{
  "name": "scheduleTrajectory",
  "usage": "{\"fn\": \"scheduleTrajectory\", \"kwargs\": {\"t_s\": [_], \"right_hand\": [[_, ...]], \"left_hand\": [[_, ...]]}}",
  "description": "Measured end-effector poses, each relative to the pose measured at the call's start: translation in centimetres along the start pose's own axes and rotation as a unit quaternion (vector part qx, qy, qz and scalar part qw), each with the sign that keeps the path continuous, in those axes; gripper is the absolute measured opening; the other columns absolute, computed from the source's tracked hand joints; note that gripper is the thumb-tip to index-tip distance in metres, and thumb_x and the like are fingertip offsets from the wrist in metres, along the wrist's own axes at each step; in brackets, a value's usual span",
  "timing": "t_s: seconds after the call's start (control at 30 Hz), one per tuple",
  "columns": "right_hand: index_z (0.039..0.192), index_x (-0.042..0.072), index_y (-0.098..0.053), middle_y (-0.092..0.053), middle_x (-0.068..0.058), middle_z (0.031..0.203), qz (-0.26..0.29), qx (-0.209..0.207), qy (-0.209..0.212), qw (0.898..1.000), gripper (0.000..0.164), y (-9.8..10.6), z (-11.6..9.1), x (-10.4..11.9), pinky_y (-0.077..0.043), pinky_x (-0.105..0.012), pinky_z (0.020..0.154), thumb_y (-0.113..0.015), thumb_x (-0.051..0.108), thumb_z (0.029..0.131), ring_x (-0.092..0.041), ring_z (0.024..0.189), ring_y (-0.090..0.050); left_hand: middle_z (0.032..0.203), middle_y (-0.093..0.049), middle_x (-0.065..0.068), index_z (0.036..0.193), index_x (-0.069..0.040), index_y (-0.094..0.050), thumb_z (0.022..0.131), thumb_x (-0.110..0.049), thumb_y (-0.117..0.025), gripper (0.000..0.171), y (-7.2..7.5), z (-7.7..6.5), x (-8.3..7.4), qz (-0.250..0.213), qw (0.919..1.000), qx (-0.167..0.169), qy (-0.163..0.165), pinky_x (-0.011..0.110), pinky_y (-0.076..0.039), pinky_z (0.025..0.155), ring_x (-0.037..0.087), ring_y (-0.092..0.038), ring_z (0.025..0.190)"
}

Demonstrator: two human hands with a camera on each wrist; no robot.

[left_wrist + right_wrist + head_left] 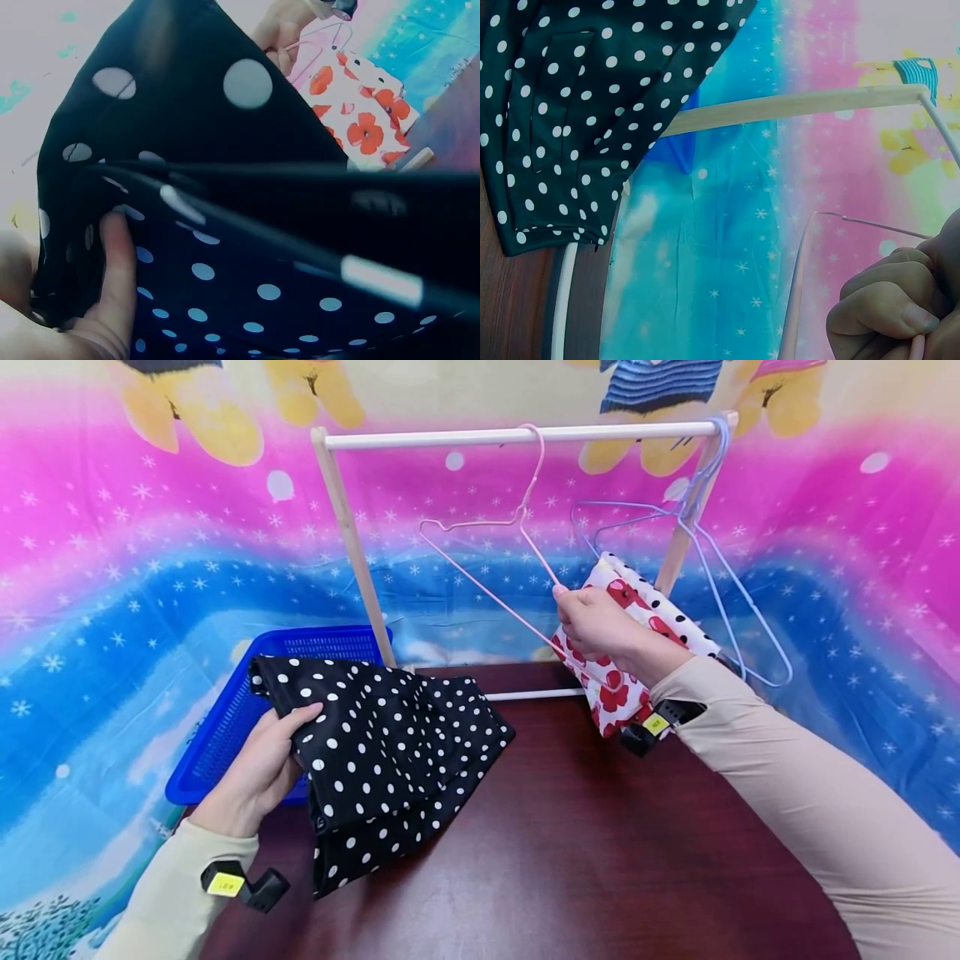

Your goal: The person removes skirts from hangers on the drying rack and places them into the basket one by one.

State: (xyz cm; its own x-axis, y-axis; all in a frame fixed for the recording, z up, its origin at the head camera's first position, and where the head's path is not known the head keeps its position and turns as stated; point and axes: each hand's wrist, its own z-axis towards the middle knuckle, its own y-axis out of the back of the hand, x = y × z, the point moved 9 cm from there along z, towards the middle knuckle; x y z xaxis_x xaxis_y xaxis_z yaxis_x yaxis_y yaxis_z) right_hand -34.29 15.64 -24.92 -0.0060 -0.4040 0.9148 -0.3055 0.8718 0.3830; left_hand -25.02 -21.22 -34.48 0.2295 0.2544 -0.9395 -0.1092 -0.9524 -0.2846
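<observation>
Left hand (262, 764): grip pinching the edge of a black polka-dot garment (390, 743), thumb on the near face, fingers mostly hidden behind the cloth. Maybe shorts or a skirt, can't tell. Garment is held up over the desk (600, 827), left of centre, in front of the blue basket (217, 727). Held at one side only, so the far end slants down; left wrist view shows the layers gapping by the thumb, probably why the grip sits there.

Right hand (600, 622): grip curled round one arm of the pink hanger (487, 522), thumb pressed on the wire. Hanger is bare, hook over the white rail (450, 439), so the rail likely takes the weight and the hand just steadies it from swinging. It's tilted, held side lower. Garment and hanger are apart.

Periwinkle hangers (684, 510) bunched at the rail's right end, leaving space around the pink one. Poppy-print cloth (611, 697) beside the right hand, white black-dotted cloth (660, 602) next to it; both seem to hang off those hangers, attachment partly hidden. Wooden post (348, 527) props the rail's left end.
</observation>
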Motion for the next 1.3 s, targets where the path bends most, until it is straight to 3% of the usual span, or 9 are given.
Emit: {"fn": "scheduleTrajectory", "kwargs": {"t_s": [0.17,0.53,0.93,1.13,1.3], "right_hand": [[0.07,0.013,-0.036,-0.027,0.007,0.052,-0.003,-0.001,-0.002,1.0,0.052,0.0,0.1,0.0,-0.021,-0.023,0.043,-0.032,0.047,0.109,-0.01,0.042,-0.023],[0.069,0.013,-0.036,-0.028,0.007,0.052,-0.006,0.004,-0.002,1.0,0.053,-0.5,0.2,0.3,-0.021,-0.023,0.043,-0.032,0.046,0.11,-0.009,0.043,-0.023],[0.07,0.012,-0.035,-0.027,0.007,0.053,-0.009,0.01,-0.003,1.0,0.052,-1.2,0.6,0.5,-0.02,-0.023,0.044,-0.032,0.046,0.11,-0.009,0.043,-0.023],[0.068,0.012,-0.037,-0.028,0.007,0.052,-0.013,0.001,-0.002,1.0,0.053,-1.2,0.7,0.7,-0.021,-0.024,0.043,-0.034,0.046,0.109,-0.01,0.043,-0.023],[0.071,0.012,-0.039,-0.029,0.006,0.053,-0.027,0.002,-0.005,1.0,0.052,-1.4,0.8,0.8,-0.022,-0.024,0.043,-0.034,0.047,0.109,-0.01,0.043,-0.024]], "left_hand": [[0.104,-0.072,-0.008,0.131,-0.014,-0.039,0.106,-0.022,-0.053,0.03,-1.0,0.3,-0.9,-0.017,0.9995,0.016,-0.023,0.021,-0.06,0.075,0.004,-0.074,0.089],[0.104,-0.072,-0.007,0.131,-0.013,-0.039,0.104,-0.021,-0.057,0.033,-2.4,0.0,-2.7,-0.025,0.9989,0.019,-0.034,0.023,-0.061,0.076,0.006,-0.075,0.09],[0.104,-0.073,-0.006,0.129,-0.016,-0.039,0.103,-0.021,-0.059,0.033,-2.0,-1.1,-5.1,-0.033,0.9978,0.004,-0.058,0.023,-0.061,0.076,0.008,-0.075,0.088],[0.102,-0.073,-0.004,0.129,-0.012,-0.044,0.103,-0.018,-0.059,0.031,-2.7,-1.5,-6.7,-0.025,0.9954,0.014,-0.092,0.025,-0.062,0.074,0.011,-0.075,0.084],[0.096,-0.075,0.0,0.12,-0.01,-0.056,0.102,-0.014,-0.058,0.018,-3.2,-1.8,-7.8,-0.027,0.9915,0.022,-0.125,0.027,-0.063,0.07,0.013,-0.076,0.08]]}}
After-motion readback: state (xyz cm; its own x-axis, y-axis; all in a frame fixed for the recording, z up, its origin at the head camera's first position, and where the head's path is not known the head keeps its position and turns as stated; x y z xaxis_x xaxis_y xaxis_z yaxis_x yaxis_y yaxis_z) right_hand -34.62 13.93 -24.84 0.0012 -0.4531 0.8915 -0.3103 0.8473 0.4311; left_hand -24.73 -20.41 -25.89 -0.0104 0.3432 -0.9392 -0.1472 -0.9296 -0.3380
